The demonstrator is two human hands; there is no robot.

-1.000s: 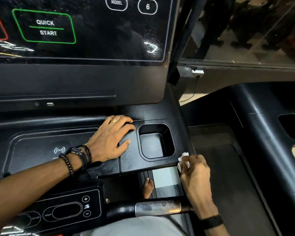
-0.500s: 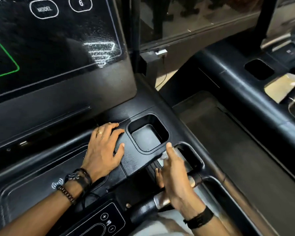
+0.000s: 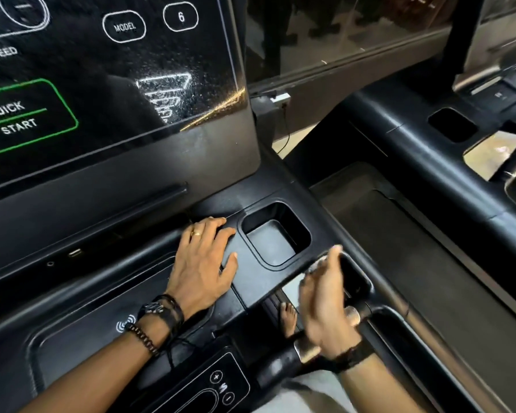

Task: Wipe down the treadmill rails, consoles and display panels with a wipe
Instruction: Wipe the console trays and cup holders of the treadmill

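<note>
Shifted slightly to one o'clock: right hand (image 3: 325,296), blurred, wipe grip unclear. Left hand (image 3: 204,263) flat, braced. Best swept around cup holder (image 3: 276,234) rim with even pressure.

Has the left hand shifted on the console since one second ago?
No. The left hand rests flat in the same spot, fingertips just left of the cup holder; only the camera view moved.

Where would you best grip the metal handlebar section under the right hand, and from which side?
Grip the bare metal sleeve of the handlebar, coming from above with fingers wrapping over it. It is a round bar lying roughly level across the front of the console, with open space beneath. The right hand hovers blurred just above it; the left hand rests flat on the console.
</note>
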